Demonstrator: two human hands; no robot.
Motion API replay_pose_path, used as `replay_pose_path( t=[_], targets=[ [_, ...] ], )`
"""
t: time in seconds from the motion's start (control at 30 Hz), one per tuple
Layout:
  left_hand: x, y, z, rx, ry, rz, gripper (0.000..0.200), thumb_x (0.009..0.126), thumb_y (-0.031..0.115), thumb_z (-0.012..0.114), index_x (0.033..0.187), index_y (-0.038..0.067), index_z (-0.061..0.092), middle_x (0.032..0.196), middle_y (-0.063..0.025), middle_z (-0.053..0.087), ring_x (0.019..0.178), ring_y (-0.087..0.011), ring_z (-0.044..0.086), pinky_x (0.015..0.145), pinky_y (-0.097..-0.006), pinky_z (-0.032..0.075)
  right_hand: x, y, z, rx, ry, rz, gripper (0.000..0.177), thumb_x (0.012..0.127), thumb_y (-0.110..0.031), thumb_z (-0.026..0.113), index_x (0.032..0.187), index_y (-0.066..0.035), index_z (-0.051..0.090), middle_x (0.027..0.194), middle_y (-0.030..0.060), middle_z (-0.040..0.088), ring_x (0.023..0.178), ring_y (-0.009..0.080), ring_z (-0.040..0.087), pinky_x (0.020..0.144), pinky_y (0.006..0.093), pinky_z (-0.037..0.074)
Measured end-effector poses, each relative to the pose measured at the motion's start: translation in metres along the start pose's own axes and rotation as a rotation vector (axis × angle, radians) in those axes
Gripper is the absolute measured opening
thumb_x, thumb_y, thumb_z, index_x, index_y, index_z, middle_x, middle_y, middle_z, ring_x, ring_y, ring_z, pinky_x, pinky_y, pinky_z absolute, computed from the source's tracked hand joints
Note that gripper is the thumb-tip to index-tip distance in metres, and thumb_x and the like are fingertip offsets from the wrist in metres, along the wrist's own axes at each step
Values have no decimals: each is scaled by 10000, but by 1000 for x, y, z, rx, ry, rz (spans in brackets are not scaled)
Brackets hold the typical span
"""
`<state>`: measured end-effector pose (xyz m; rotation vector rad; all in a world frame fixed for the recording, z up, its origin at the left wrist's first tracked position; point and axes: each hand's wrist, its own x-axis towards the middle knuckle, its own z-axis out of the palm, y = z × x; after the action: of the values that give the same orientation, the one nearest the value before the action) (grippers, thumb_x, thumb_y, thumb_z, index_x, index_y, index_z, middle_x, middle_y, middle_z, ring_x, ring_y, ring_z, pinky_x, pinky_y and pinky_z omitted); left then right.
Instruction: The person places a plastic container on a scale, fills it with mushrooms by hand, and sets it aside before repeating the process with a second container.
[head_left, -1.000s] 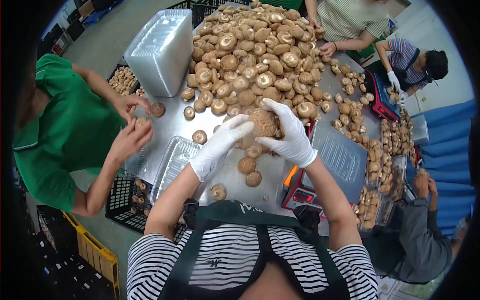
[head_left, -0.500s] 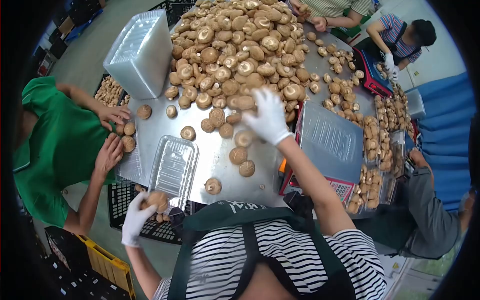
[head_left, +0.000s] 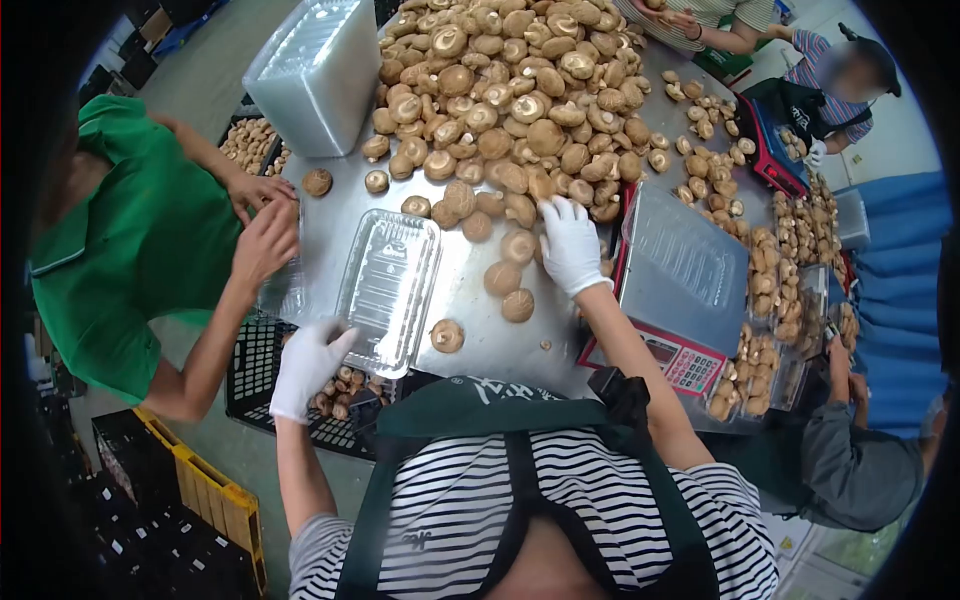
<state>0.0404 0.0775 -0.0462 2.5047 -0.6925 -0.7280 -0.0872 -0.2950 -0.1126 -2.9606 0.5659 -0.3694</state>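
Observation:
My left hand, in a white glove, is beside the near left corner of a clear plastic tray. Its thumb and fingers are apart and no mushroom shows in it. The tray lies on the metal table with no mushrooms in it. My right hand, also gloved, reaches to the near edge of a large mushroom pile. Its fingers extend against the mushrooms there, the fingertips partly hidden. Just left of it lie loose mushrooms, among them a brown cap and another cap.
A stack of clear trays stands at the back left. Right of my right hand is a scale with a tray on it. Filled trays lie beyond. Under the table edge sits a black crate. Co-workers stand around, one in green.
My left hand has let go of the mushroom it held and moved up toward the tray. My right hand has shifted right along the pile's edge. The whole view has shifted slightly.

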Motion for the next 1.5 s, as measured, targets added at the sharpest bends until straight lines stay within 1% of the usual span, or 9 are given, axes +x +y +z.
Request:
replay_pose_path(
  t=[0.2, 0.4, 0.5, 0.73, 0.87, 1.07, 1.27, 1.43, 1.5],
  targets=[
    [60, 39, 8, 57, 280, 326, 213, 853, 215, 679, 940, 22, 653, 818, -140, 661, 772, -291, 660, 721, -369, 514, -34, -14, -3, 39, -29, -281, 344, 804, -176, 630, 1141, -124, 590, 1194, 76, 559, 1234, 310, 467, 1016, 502, 358],
    [147, 98, 56, 59, 326, 443, 512, 838, 305, 687, 1269, 61, 555, 1196, -151, 600, 1018, -292, 631, 862, -394, 511, -27, -16, -9, 321, 74, -275, 214, 842, -183, 634, 1046, -121, 629, 1089, 80, 618, 1119, 313, 545, 972, 458, 403],
    [188, 113, 76, 193, 247, 350, 618, 801, 335, 719, 1305, 37, 520, 1222, -181, 582, 1115, -334, 583, 938, -407, 480, -24, -13, -11, 345, 109, -256, 209, 837, -170, 641, 1036, -107, 635, 1061, 88, 635, 1069, 321, 565, 938, 432, 429],
    [165, 99, 80, -400, 256, 600, 587, 783, 166, 722, 1318, 73, 498, 1256, -161, 570, 1168, -307, 559, 974, -391, 456, -26, -3, -28, 426, 90, -44, 224, 825, -96, 636, 1046, -64, 632, 1055, 128, 645, 1040, 333, 594, 930, 412, 461],
    [120, 104, 57, -600, 87, 471, 620, 775, 102, 738, 1341, 43, 492, 1296, -136, 561, 1209, -237, 531, 1043, -337, 401, -7, -6, -22, 461, 222, -4, 335, 805, -117, 657, 1130, -52, 607, 1153, 181, 600, 1118, 365, 543, 994, 429, 420],
    [29, 56, 22, -445, 102, 347, 580, 760, 21, 717, 1301, 20, 506, 1246, -140, 577, 1190, -244, 552, 1007, -345, 432, 24, 17, 15, 363, 374, 343, 622, 808, -174, 654, 1371, -31, 432, 1381, 247, 434, 1259, 409, 432, 1082, 438, 354],
    [-52, -29, 7, -106, -25, 103, 548, 728, 59, 731, 1241, 31, 539, 1150, -153, 613, 1067, -308, 614, 932, -341, 484, 58, 34, 21, 322, 143, 421, 608, 792, -224, 672, 1354, -107, 471, 1327, 190, 484, 1157, 384, 512, 982, 460, 441],
    [-69, -89, 31, 486, -53, -100, 544, 706, 256, 771, 1198, 102, 598, 1007, -156, 647, 926, -312, 652, 783, -419, 519, 64, 39, 27, 375, 199, 486, 346, 769, -226, 717, 1067, -82, 618, 1031, 132, 575, 959, 315, 595, 835, 419, 492],
    [-63, -69, 25, 413, -29, -69, 381, 795, 267, 723, 1107, 70, 630, 949, -148, 668, 878, -317, 657, 743, -402, 518, 55, 28, 18, 498, 279, 463, 339, 765, -207, 725, 1061, -80, 618, 1003, 125, 574, 921, 292, 599, 811, 399, 495]
  ],
)
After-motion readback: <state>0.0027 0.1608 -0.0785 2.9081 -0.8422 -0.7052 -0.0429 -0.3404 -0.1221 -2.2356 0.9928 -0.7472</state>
